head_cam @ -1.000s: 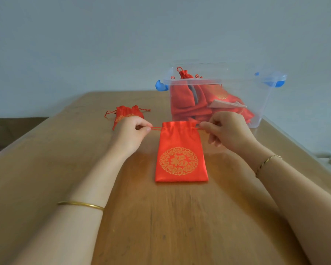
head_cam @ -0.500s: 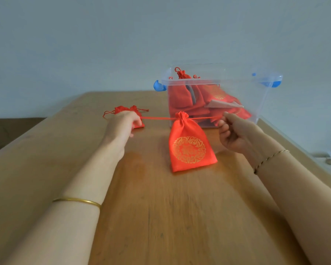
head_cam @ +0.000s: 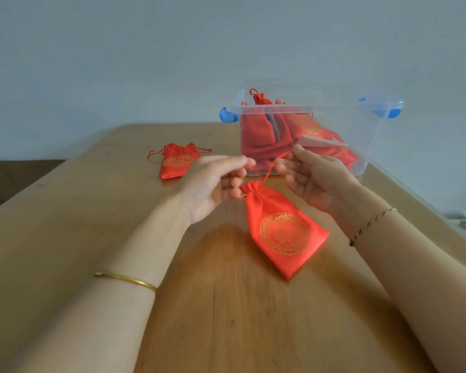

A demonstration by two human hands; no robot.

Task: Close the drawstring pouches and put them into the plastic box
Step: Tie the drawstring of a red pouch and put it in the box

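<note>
Item 1, far left: spare pouch (head_cam: 176,163), red with a gold emblem, lying on the wooden table (head_cam: 65,238) well apart from your hands. Its mouth is gathered only loosely and its cords trail to either side.

Item 2, your left hand (head_cam: 213,184): thumb and forefinger pinch the cord (head_cam: 269,170) just left of the neck of the pouch you are working on; the other fingers are curled loosely.

Item 3, centre: cinched pouch (head_cam: 283,230), mouth drawn tight. Its long axis runs from the neck, far and left between your hands, down to a corner near and right. Whether that corner rests on the table cannot be told.

Item 4, your right hand (head_cam: 315,179): gripping the same cord higher up, palm turned inward.

Item 5, far right: plastic box (head_cam: 371,135), clear with blue clips, open-topped, with several red pouches inside. It stands just beyond your right hand, so the right hand looks better placed to carry the pouch up and over the near wall.
</note>
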